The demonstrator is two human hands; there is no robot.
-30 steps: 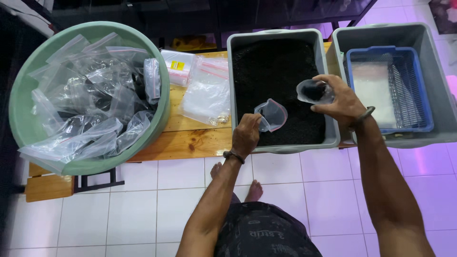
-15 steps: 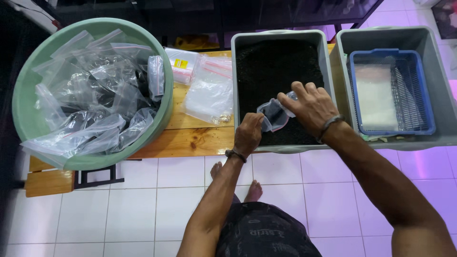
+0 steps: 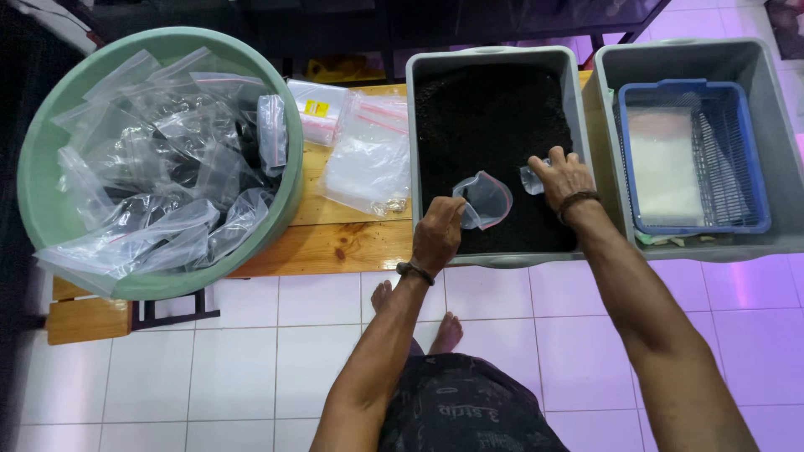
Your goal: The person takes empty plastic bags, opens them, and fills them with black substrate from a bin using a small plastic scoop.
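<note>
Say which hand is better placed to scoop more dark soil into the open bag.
Right, likely. The right hand holds a small clear cup down on the soil; the left hand is holding the open bag.

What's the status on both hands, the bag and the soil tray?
Left hand grips open clear plastic zip bag. Right hand grips small clear plastic cup down in dark soil, grey rectangular tray. Nothing between them.
</note>
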